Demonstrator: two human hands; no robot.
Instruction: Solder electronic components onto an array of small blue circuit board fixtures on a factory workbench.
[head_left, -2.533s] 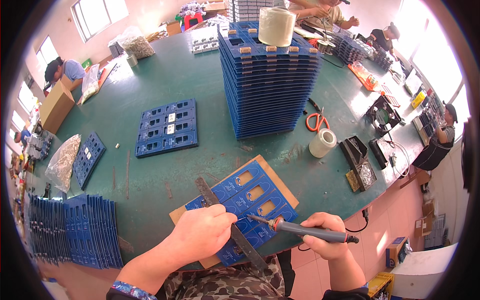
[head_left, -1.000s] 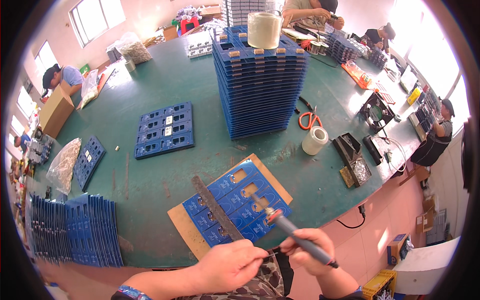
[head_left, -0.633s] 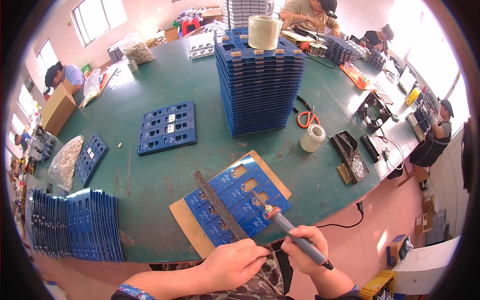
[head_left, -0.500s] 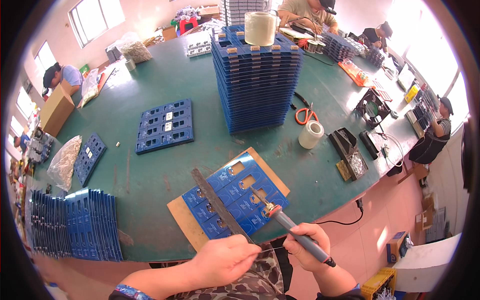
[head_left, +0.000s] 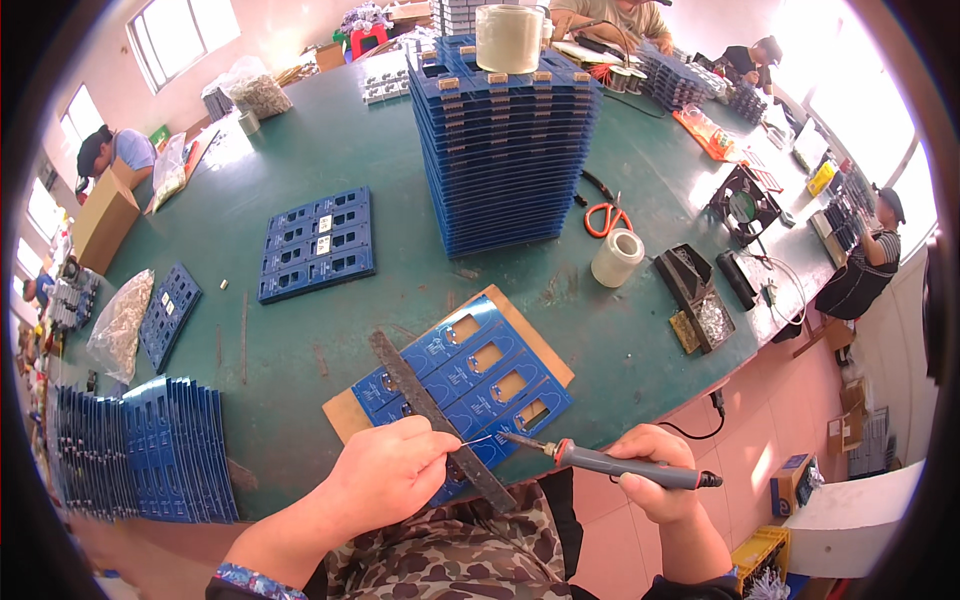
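My left hand is closed in a pinch on a thin solder wire, whose free end reaches out over a blue circuit board panel. My right hand grips a grey soldering iron, held nearly level with its tip pointing left, close to the wire's end. Whether tip and wire touch is too fine to tell. The panel has several rectangular cutouts and lies on a piece of cardboard. Across it rests a dark flat bar, partly behind my left fingers.
A tall stack of blue panels bears a tape roll. More panels lie at left and stand upright. Right are orange-handled scissors, another tape roll, a parts tray and a fan. Other people sit around.
The soldering iron has swung from pointing up over the panel's cutouts to nearly level, its tip now beside the wire. My left hand has moved left and upward onto the bar with the wire.
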